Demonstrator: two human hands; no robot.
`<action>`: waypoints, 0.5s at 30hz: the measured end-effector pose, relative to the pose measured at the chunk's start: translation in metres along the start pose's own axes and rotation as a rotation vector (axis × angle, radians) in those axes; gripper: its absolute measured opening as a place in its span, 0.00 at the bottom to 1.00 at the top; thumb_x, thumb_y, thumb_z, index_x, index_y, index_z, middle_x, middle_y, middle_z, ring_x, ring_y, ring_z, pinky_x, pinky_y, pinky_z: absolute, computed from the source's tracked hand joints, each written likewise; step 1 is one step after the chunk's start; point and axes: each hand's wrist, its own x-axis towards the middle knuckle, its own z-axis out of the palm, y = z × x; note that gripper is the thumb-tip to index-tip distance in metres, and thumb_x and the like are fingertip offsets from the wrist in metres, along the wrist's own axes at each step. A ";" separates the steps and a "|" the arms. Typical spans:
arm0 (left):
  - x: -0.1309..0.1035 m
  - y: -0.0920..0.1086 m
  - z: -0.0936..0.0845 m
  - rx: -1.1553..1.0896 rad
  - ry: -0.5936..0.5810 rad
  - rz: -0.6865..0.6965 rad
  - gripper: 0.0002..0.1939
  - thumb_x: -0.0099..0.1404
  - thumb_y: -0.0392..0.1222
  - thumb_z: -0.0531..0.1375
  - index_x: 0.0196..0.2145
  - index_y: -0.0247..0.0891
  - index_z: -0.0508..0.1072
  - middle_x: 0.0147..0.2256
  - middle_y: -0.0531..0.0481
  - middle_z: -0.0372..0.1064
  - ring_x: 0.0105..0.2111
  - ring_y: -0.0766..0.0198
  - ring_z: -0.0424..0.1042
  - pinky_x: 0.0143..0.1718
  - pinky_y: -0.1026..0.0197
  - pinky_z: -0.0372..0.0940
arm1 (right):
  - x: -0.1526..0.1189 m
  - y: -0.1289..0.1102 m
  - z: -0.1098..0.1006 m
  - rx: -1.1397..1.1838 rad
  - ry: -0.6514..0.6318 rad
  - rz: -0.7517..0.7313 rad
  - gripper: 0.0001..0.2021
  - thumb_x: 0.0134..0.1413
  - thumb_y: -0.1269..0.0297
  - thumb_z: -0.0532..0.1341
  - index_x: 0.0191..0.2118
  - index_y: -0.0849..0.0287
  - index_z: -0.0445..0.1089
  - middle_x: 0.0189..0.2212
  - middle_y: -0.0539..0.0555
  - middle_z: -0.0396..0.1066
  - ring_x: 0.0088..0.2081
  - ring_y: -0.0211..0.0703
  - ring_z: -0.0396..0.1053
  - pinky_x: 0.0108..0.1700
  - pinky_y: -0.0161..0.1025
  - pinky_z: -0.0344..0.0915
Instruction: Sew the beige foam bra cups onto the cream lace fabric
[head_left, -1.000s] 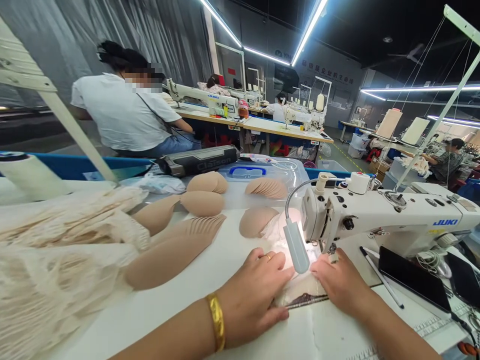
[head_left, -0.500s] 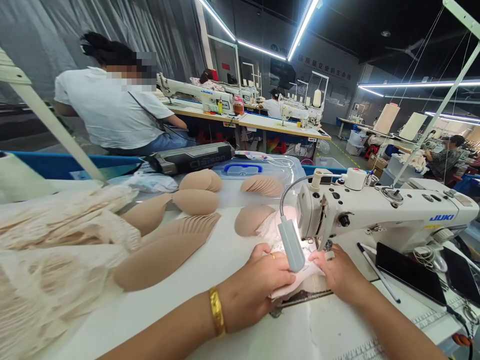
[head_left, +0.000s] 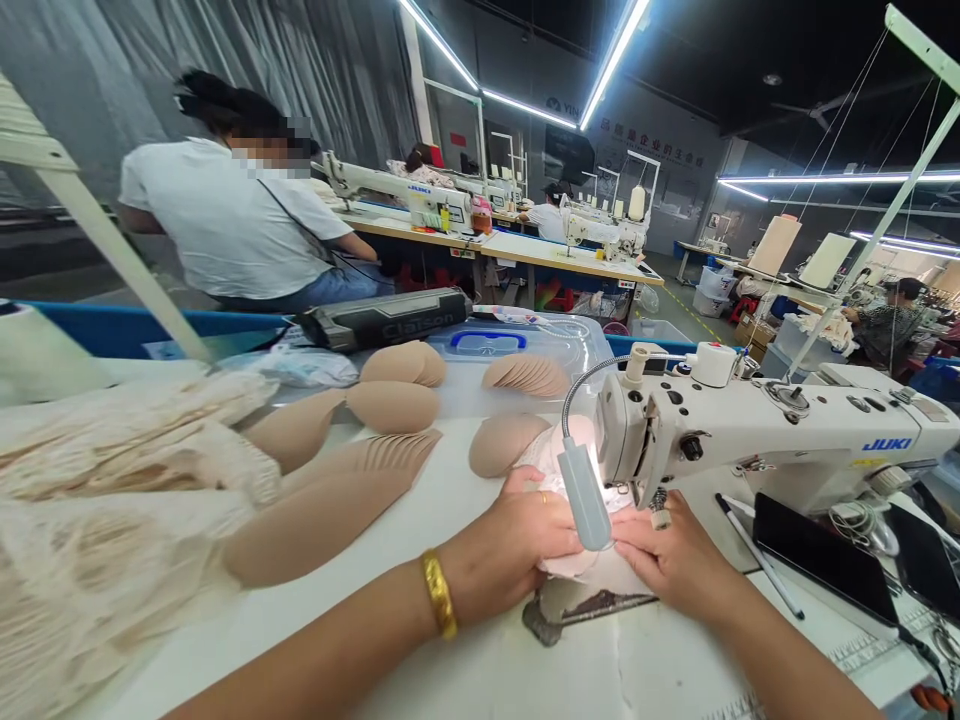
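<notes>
Pale pink lace fabric (head_left: 562,567) lies under the head of a white sewing machine (head_left: 750,420). My left hand (head_left: 517,535), wearing a gold bracelet, rests on the fabric's left side, its fingers bent and partly hidden behind the grey lamp (head_left: 585,500). On the other side, my right hand (head_left: 667,545) has its fingers close together at the fabric's right edge, near the needle area. The lamp also covers the middle of the fabric. A beige cup pad (head_left: 506,445) sits at the fabric's upper left.
Stacks of beige pads (head_left: 322,520) and cream lace pieces (head_left: 112,500) spread over the left of the table. Behind them are a clear plastic box (head_left: 457,370) and a black case (head_left: 390,318). A black phone (head_left: 821,560) and a pen lie right. A person (head_left: 232,220) sits ahead left.
The fabric has shifted back and left, exposing more of the metal plate edge. My right hand has moved slightly left, its fingers nearer the lamp.
</notes>
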 end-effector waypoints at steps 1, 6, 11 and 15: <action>0.001 0.001 -0.002 -0.040 0.011 -0.002 0.24 0.56 0.25 0.58 0.44 0.51 0.77 0.43 0.58 0.81 0.41 0.56 0.77 0.55 0.51 0.55 | 0.000 0.000 0.000 -0.014 0.016 -0.003 0.08 0.68 0.66 0.63 0.42 0.50 0.81 0.33 0.55 0.77 0.38 0.52 0.64 0.41 0.44 0.65; 0.004 0.003 -0.007 -0.113 0.057 -0.009 0.29 0.54 0.24 0.58 0.47 0.53 0.77 0.45 0.61 0.82 0.42 0.55 0.78 0.55 0.49 0.51 | 0.002 0.000 0.001 -0.021 0.027 -0.001 0.09 0.67 0.68 0.62 0.37 0.52 0.79 0.34 0.57 0.77 0.38 0.52 0.65 0.40 0.44 0.65; 0.003 0.002 -0.005 -0.082 0.020 -0.032 0.25 0.55 0.25 0.59 0.45 0.50 0.77 0.45 0.60 0.82 0.44 0.56 0.78 0.55 0.51 0.50 | 0.004 -0.001 0.000 0.049 -0.003 -0.003 0.10 0.67 0.70 0.59 0.38 0.52 0.77 0.32 0.55 0.76 0.41 0.54 0.66 0.43 0.46 0.66; 0.003 0.000 -0.001 -0.055 0.010 -0.054 0.18 0.55 0.26 0.60 0.39 0.47 0.76 0.38 0.59 0.80 0.39 0.57 0.77 0.53 0.50 0.49 | 0.004 -0.001 -0.006 0.095 -0.003 0.002 0.11 0.70 0.70 0.56 0.38 0.53 0.75 0.32 0.55 0.75 0.41 0.53 0.68 0.44 0.46 0.68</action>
